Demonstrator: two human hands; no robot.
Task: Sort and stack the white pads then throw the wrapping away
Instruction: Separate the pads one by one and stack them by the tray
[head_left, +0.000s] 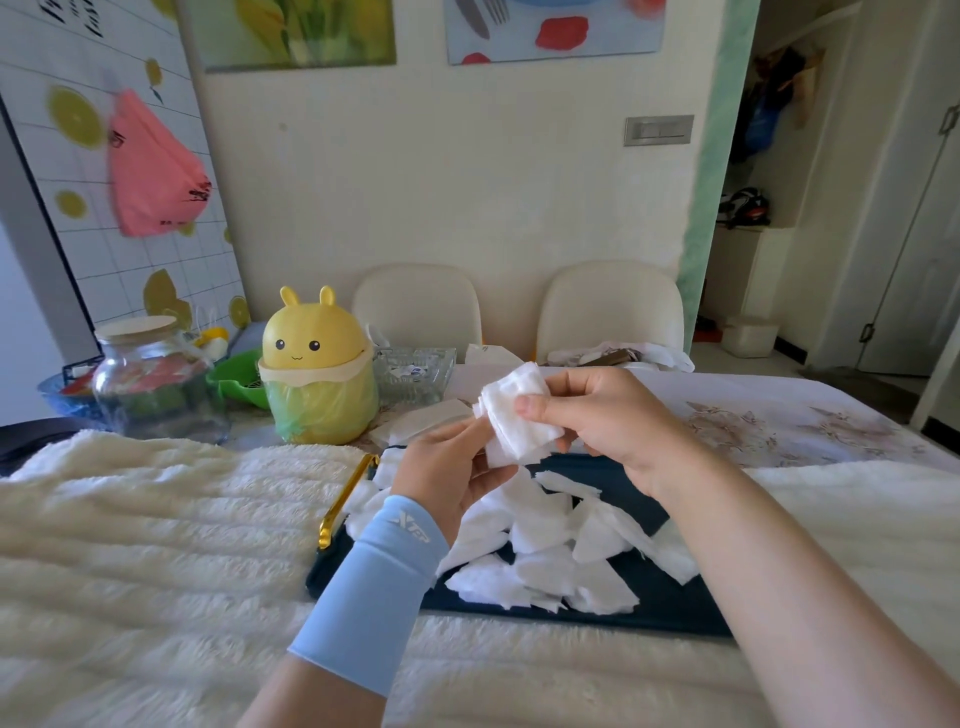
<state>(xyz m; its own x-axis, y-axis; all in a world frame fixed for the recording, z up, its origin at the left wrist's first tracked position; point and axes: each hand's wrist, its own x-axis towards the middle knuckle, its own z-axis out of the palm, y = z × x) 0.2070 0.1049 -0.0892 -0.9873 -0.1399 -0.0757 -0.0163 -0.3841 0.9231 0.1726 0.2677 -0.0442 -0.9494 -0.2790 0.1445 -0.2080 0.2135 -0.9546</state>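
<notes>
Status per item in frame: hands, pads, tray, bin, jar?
pad stack: held above the tray, in both hands
right hand: thumb and fingers pinch the pad stack
left hand: grips the pad stack's lower edge
loose pads: scattered, unstacked
tray: flat, under the loose pads
bin: upright, bag-lined, lid on
jar: upright, lid on

A small stack of soft white square cotton pads was held in the air, pinched between the left hand and the right hand, above a loose heap of white pads that lay scattered and overlapping on a dark navy tray.
</notes>
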